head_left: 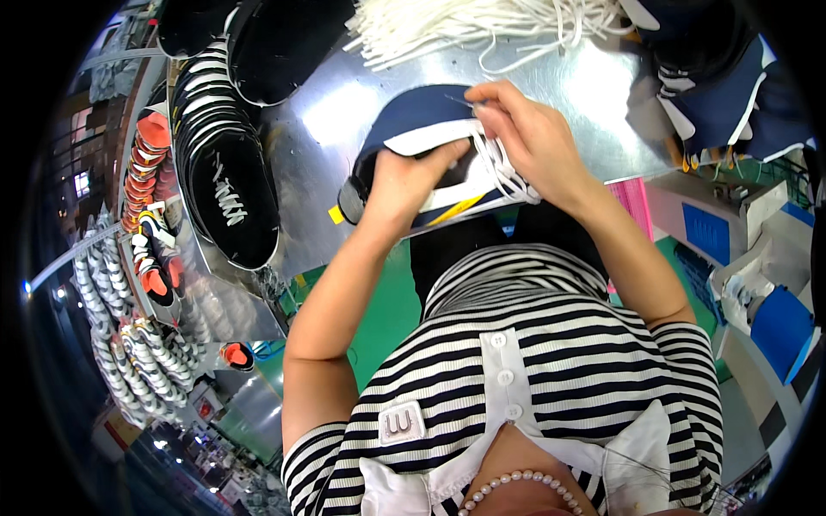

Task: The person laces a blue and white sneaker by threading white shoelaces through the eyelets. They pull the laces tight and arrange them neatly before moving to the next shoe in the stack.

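Note:
A navy and white shoe upper (pixel 422 105) lies on its side on the metal table in front of me, with a yellow tab at its left end. My left hand (pixel 404 185) is closed on it, its thumb in the opening beside the white tongue. White lace (pixel 508 176) hangs in loops at the upper's right end, under my right hand (pixel 533 138). That hand is closed in a pinch at the navy edge. Something thin and pale shows at its fingertips, too small to make out.
A bundle of white laces (pixel 482 30) lies at the far side of the metal table (pixel 323 163). To the left stands a row of nested black uppers (pixel 225 193). More navy uppers (pixel 718 103) are piled at the right. Orange-lined shoe parts (pixel 153 133) hang farther left.

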A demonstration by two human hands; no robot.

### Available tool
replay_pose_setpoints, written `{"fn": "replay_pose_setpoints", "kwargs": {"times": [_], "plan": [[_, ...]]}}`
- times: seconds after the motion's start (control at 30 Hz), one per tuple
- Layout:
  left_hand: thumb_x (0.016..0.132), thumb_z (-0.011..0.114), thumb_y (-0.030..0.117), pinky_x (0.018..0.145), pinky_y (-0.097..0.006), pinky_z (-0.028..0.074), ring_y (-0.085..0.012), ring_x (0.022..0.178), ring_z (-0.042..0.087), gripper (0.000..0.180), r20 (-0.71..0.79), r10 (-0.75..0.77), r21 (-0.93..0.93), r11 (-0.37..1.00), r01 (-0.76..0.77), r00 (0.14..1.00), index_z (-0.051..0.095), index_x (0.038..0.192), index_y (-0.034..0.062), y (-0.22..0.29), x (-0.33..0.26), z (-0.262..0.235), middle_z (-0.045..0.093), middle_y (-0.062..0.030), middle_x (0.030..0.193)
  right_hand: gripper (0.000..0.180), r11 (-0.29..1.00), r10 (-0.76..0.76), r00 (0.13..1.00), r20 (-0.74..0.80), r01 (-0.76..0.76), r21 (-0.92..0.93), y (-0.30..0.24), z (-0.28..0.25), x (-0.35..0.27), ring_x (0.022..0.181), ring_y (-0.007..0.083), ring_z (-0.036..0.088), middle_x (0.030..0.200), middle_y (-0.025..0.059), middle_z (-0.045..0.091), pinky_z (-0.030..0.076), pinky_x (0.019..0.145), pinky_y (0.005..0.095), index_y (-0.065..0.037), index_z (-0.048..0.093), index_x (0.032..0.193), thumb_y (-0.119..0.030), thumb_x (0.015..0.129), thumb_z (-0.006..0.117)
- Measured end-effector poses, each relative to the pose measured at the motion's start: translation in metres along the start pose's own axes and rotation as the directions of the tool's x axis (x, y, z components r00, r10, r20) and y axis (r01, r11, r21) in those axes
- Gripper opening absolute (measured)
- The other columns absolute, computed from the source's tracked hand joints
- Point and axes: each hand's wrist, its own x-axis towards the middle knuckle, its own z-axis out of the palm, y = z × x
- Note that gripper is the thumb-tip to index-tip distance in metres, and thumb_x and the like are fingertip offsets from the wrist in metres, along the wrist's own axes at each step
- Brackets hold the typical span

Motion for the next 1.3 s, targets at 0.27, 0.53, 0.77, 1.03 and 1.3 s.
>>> {"fn": "replay_pose_setpoints", "kwargs": {"times": [0.27,0.53,0.77,1.03,1.3], "plan": [[0.089,0.069,0.015,0.062,-0.024,0.039,-0.0073,0.069,0.045,0.018,0.402,-0.187,-0.262,0.914,0.308,0.896,0.067,0.099,0.0006,0.024,-0.009,-0.026,0.052,0.0028,0.075,0.026,0.960,0.114,0.991,-0.066,-0.127,-0.251,0.006,0.011,0.010,0.074,0.0361,0.068,0.076,0.0179,0.069,0.053,0.070,0.0440,-0.003,0.055,0.115,-0.023,0.099,0.053],[0.077,0.073,-0.002,0.054,-0.027,0.034,-0.0104,0.065,0.044,0.016,-0.265,0.591,-0.900,0.132,-0.415,0.762,0.059,0.084,0.0029,0.098,-0.110,-0.103,0.043,0.0007,0.076,0.028,0.947,0.111,0.977,-0.184,-0.160,-0.277,0.015,0.019,0.010,0.079,0.0377,0.068,0.083,0.0177,0.070,0.052,0.074,0.0452,-0.004,0.056,0.118,-0.023,0.098,0.054],[0.088,0.069,0.014,0.075,-0.035,0.047,-0.0302,0.086,0.061,0.016,0.079,0.594,0.711,0.529,-0.463,0.800,0.068,0.099,0.0021,0.017,-0.063,-0.010,0.063,-0.0128,0.094,0.028,0.984,0.160,0.983,-0.092,-0.166,-0.064,0.007,0.006,0.012,0.077,0.0283,0.068,0.080,0.0078,0.069,0.051,0.073,0.0391,-0.007,0.057,0.121,-0.025,0.099,0.052],[0.089,0.068,0.016,0.071,-0.026,0.050,-0.0095,0.075,0.062,0.026,-0.016,0.099,0.461,0.884,-0.081,0.995,0.071,0.107,-0.0032,0.000,0.014,0.001,0.072,-0.0066,0.089,0.026,0.991,0.134,0.987,-0.089,-0.135,-0.004,0.007,0.003,0.008,0.078,0.0297,0.068,0.082,0.0106,0.070,0.051,0.073,0.0394,-0.005,0.058,0.118,-0.022,0.099,0.054],[0.079,0.079,0.015,0.076,-0.030,0.040,-0.0181,0.083,0.049,0.013,0.213,0.324,0.524,0.758,-0.388,0.922,0.075,0.086,0.0046,0.033,-0.045,-0.007,0.054,-0.0021,0.078,0.031,0.994,0.100,0.973,-0.208,-0.091,0.053,0.014,0.001,0.008,0.078,0.0273,0.069,0.085,0.0121,0.071,0.051,0.072,0.0371,-0.004,0.060,0.115,-0.027,0.094,0.064]]}}
